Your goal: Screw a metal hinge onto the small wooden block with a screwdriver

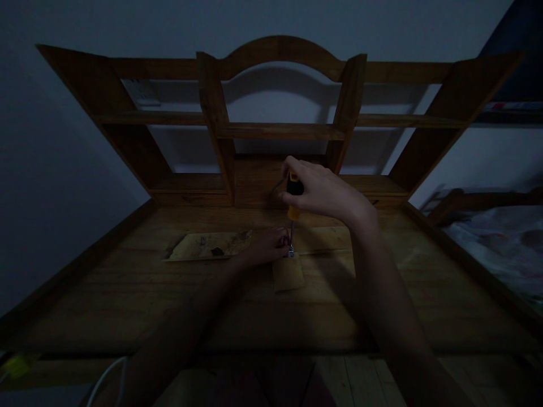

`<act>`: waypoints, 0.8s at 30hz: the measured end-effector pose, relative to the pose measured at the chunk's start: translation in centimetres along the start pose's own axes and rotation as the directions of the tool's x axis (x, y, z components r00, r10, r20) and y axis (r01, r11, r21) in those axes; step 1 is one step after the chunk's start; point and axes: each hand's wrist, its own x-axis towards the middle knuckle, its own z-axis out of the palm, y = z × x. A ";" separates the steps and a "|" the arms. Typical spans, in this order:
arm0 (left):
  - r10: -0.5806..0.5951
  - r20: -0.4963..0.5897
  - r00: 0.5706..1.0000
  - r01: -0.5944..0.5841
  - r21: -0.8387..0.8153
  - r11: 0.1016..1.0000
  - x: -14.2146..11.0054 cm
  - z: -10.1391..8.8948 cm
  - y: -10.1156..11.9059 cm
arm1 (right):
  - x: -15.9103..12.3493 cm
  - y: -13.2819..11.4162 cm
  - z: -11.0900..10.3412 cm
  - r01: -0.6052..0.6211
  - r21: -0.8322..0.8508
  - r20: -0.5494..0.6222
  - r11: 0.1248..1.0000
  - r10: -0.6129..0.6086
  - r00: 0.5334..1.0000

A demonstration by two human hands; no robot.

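My right hand (316, 183) grips the black and yellow handle of a screwdriver (293, 212) from above, its shaft pointing straight down. The tip meets a small shiny metal piece, which looks like a hinge (291, 252), at the far edge of a small wooden block (288, 274). My left hand (269, 246) lies low beside the hinge, its fingertips closed up against it; whether they pinch it or only press on it is hard to see in the dim light. Behind both hands a long pale board (212, 246) with dark stains lies flat on the desk.
A wooden desk (169, 305) carries a shelf unit (280, 133) along its back, against the wall. Raised wooden edges (466, 268) run along the desk's sides. A white cable (108, 376) hangs near the front left. Bedding (500, 243) lies to the right.
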 end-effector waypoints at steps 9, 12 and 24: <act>-0.001 0.015 1.000 0.002 -0.029 1.000 0.0 -0.1 0.0 | -0.1 -0.3 -0.2 -0.007 0.008 0.008 1.000 0.007 1.000; 0.002 0.009 1.000 -0.002 -0.028 1.000 0.1 0.0 0.0 | -0.1 -0.3 0.0 -0.019 -0.008 -0.025 1.000 0.019 1.000; -0.033 0.007 0.999 0.033 -0.068 0.997 -0.1 -0.1 -0.2 | 0.0 -0.4 -0.3 0.009 0.008 -0.005 1.000 -0.009 1.000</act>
